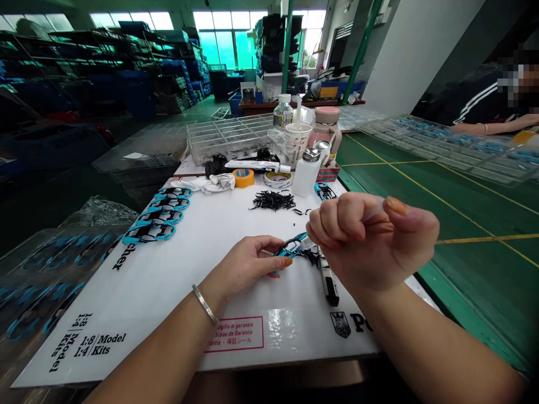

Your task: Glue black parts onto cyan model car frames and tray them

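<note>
My left hand (248,261) is closed on a blue-and-black plastic frame (290,246), pinching it low over the white board. My right hand (373,238) is curled into a fist just right of the frame, nearer the camera. A translucent whitish piece (374,209) shows between its thumb and forefinger; its kind cannot be made out. Small black curved strips (310,257) lie beside the frame, partly hidden by my right hand. Below that hand rests a slim grey-and-black tool (329,283), its upper end covered.
A pile of black strips (273,200) lies farther back. Similar blue frames (155,216) line the board's left side. Orange tape (243,178), a white dispenser bottle (306,173), a cup (298,140) and a clear divided tray (231,134) stand behind. A co-worker's arm (497,124) is at far right.
</note>
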### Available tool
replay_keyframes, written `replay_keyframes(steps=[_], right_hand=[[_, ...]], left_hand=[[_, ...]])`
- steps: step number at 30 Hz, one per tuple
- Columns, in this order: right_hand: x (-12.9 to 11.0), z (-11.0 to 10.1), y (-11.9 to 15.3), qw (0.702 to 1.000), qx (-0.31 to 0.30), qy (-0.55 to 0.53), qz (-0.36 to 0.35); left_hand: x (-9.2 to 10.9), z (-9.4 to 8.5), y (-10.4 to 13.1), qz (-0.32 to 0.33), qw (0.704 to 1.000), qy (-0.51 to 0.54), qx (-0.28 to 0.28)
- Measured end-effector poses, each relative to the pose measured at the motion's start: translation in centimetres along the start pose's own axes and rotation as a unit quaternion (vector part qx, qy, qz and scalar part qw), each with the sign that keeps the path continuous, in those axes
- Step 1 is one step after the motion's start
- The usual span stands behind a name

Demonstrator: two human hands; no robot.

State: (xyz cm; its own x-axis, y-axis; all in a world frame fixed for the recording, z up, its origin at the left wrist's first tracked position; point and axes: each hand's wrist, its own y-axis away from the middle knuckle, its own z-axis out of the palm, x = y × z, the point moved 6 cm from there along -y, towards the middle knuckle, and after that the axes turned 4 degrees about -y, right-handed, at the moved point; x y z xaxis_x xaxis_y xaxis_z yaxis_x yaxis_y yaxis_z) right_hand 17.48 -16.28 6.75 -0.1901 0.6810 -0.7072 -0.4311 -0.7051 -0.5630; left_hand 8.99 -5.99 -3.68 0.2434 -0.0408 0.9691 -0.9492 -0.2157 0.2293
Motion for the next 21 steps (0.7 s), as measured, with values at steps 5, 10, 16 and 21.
replay_keyframes(steps=[5, 10, 16, 21], right_hand=[[0.08, 0.02, 0.04, 1.000, -0.002, -0.001, 0.006], [0.09, 0.07, 0.01, 1.000, -0.006, 0.005, 0.005], [-0.02, -0.03, -0.07, 1.000, 0.001, 0.014, 0.005], [-0.16, -0.19, -0.11, 1.000, 0.006, 0.007, -0.001]], left_hand=[[-0.13, 0.02, 0.07, 0.004, 1.000, 0.003, -0.004], [-0.09, 0.01, 0.08, -0.001, 1.000, 0.004, -0.003], [-0.16, -0.10, 0.22, -0.009, 1.000, 0.005, 0.005], [-0.20, -0.14, 0.13, -0.010, 1.000, 0.008, 0.007]])
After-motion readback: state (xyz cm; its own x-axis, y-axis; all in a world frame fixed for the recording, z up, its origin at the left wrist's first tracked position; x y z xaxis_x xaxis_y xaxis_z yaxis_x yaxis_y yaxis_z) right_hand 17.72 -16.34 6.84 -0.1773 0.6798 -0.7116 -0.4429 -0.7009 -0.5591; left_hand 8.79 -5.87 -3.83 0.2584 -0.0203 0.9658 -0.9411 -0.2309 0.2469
